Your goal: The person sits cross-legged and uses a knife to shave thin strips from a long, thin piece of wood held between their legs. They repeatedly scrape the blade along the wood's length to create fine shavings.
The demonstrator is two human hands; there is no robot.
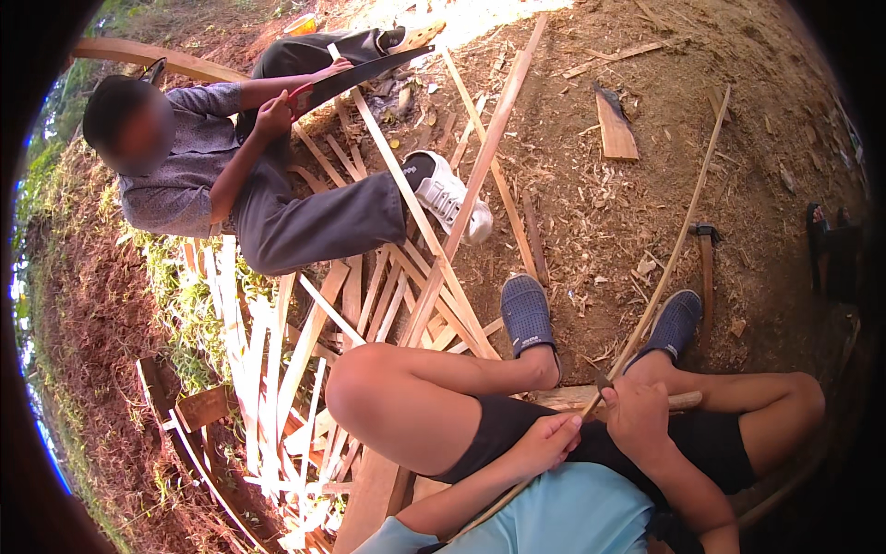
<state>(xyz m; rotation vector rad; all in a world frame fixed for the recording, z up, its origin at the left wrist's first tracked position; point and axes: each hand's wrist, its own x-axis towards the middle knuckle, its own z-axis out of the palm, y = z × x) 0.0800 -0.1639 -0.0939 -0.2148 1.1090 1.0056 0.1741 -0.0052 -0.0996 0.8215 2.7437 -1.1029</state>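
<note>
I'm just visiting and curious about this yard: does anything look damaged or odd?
Yes: the short wood piece on the ground at upper right has a ragged, blackened end, perhaps charred, unlike the pale strips piled crisscross on the left. Nothing else stands out.

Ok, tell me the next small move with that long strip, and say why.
I'd probably have the right hand ease the small dark blade a little along the long thin strip, away from the left hand: the blade appears to sit against the strip, the left hand grips just below it, and the strip extends well ahead of both hands.
</note>
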